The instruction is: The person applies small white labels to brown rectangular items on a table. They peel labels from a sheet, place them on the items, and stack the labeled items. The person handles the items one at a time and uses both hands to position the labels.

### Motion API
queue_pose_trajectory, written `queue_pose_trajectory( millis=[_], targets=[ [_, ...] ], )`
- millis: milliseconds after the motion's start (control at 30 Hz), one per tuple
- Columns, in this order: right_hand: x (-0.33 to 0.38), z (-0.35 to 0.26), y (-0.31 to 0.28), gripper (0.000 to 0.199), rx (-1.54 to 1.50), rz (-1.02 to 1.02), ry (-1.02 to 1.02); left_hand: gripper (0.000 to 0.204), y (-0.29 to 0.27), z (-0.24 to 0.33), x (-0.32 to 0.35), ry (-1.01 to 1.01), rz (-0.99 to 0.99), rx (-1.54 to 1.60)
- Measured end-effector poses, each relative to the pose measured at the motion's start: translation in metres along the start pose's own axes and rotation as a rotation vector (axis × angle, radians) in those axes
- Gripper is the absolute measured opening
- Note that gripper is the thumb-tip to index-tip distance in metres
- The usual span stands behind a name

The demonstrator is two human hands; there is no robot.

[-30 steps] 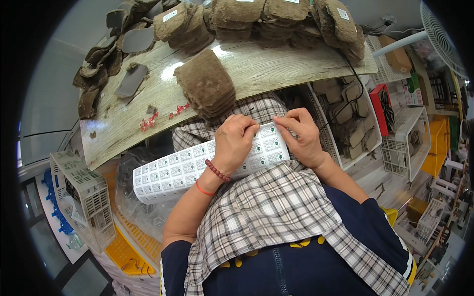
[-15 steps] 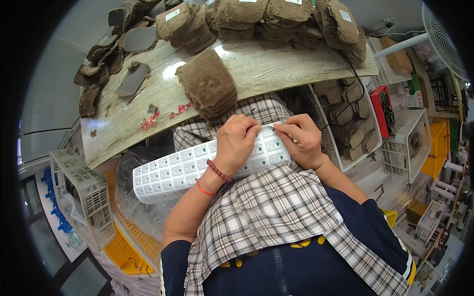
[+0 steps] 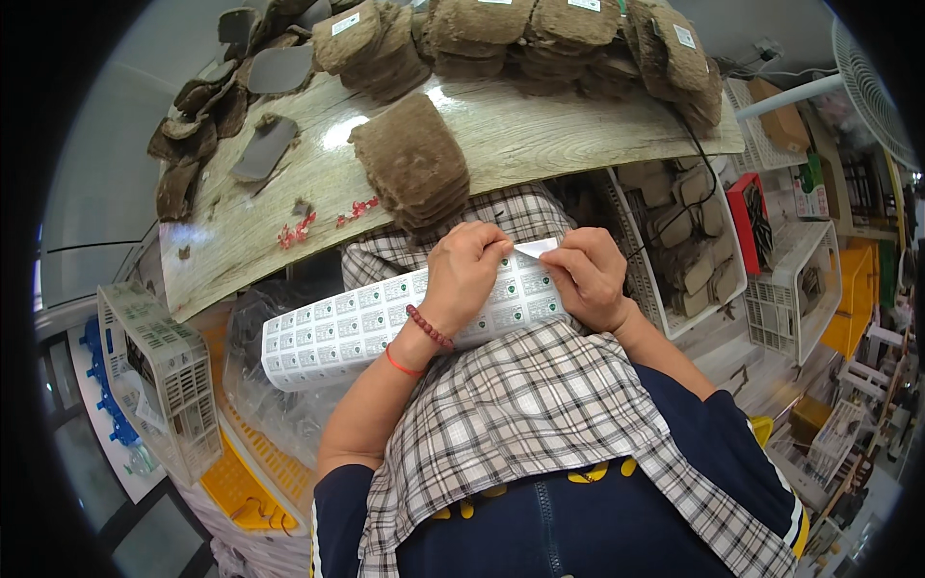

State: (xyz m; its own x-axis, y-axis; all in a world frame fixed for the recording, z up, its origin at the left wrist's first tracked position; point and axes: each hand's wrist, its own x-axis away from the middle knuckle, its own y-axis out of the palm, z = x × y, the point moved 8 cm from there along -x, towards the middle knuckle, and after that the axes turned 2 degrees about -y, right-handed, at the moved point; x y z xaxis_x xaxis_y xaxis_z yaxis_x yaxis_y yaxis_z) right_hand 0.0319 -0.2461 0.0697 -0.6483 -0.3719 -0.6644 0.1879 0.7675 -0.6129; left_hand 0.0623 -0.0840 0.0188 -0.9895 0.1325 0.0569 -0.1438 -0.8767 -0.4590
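Observation:
A long white sheet of printed stickers (image 3: 337, 328), with small green marks in rows, lies across my lap on a checked apron (image 3: 520, 385). My left hand (image 3: 461, 279) is closed at the sheet's upper edge, thumb and fingers pinched together. Just right of it, my right hand (image 3: 590, 279) pinches the upper right corner, where a white flap is lifted and folded back. Whether that flap is sticker or backing, I cannot tell. Beyond my hands, a stack of fuzzy brown pads (image 3: 409, 159) stands at the table's near edge.
More brown pad stacks (image 3: 472, 34), some with white labels, line the back of the wooden table (image 3: 318, 193). Red scraps (image 3: 297, 229) lie near its edge. A white crate of pads (image 3: 679, 231) sits at right, beside a red box (image 3: 749, 217). Plastic baskets (image 3: 159, 376) stand at left.
The sheet's upper right corner has been lifted and folded back into a larger white flap by my right hand. My left hand stays pinched at the edge.

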Motion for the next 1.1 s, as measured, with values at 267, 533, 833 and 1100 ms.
queue_pose_trajectory(
  millis=[267, 533, 833, 1100],
  targets=[
    [-0.015, 0.025, -0.008, 0.009, -0.453, 0.076, 0.459, 0.008, -0.003, 0.008, 0.001, 0.168, 0.088, -0.096],
    [-0.124, 0.056, 0.076, 0.009, -0.916, -0.216, 0.710, 0.034, -0.049, 0.054, 0.021, 0.531, 0.714, -0.531],
    [-0.130, 0.083, 0.145, 0.012, -0.618, -0.353, 0.680, 0.055, -0.047, 0.014, -0.001, 0.280, 0.475, -0.587],
    [-0.139, 0.081, 0.138, 0.013, -0.485, -0.356, 0.607, 0.057, -0.046, 0.017, 0.000, 0.292, 0.477, -0.578]
  ],
)
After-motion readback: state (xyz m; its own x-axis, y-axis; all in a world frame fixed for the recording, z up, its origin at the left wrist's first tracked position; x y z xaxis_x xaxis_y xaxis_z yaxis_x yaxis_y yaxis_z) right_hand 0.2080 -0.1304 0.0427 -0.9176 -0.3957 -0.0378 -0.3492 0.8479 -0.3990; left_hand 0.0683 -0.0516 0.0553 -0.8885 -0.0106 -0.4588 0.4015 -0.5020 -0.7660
